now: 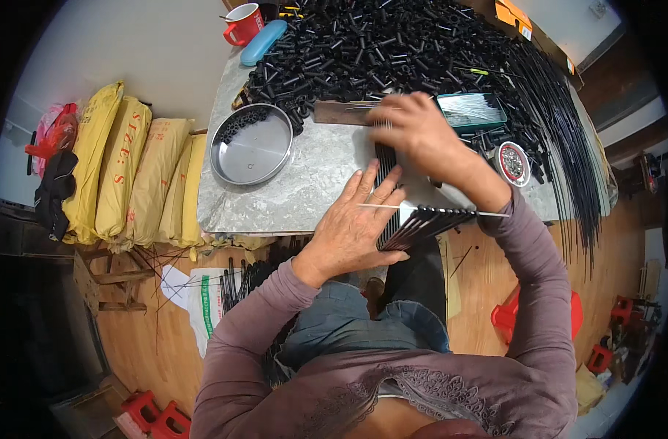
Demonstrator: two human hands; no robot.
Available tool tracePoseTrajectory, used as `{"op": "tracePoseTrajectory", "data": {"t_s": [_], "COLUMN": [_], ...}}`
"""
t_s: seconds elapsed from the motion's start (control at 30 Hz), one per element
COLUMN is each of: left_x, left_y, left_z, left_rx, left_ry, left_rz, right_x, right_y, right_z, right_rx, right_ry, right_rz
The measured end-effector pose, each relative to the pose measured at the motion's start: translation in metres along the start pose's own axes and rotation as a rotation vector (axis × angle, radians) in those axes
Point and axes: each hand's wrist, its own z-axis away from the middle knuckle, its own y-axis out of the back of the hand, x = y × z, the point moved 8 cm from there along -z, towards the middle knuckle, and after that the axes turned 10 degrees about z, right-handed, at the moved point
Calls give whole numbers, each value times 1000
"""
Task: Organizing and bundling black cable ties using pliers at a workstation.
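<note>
My left hand [358,222] lies flat with fingers spread on a row of thin black rods [419,223] at the grey table's [290,194] front edge, pinning them down. A thin pale wire [429,210] crosses the rods just past its fingertips. My right hand [413,129] is further back over the same rods, fingers curled down onto their far ends beside a flat brown metal piece [341,112]. What the right fingers pinch is hidden.
A heap of short black tubes [370,51] covers the back of the table. Long black rods [560,124] fan out at right. A round metal pan [252,145], green tray of wires [471,110], small round tin [512,162], red mug [243,23] and yellow sacks [122,172] surround them.
</note>
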Motion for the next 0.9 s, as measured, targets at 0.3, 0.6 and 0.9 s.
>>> {"op": "tracePoseTrajectory", "data": {"t_s": [0.3,0.6,0.9], "left_x": [32,98,127], "left_y": [36,212,50], "left_z": [9,15,78], "left_rx": [-22,746,90], "left_ry": [-206,-192,-64], "left_rz": [95,364,-177], "right_x": [-13,-138,-166], "right_y": [29,91,16], "right_z": [8,28,142], "right_rx": [9,-438,-1042], "right_ry": [62,-187,-176], "right_rz": [144,-1527,-1556]}}
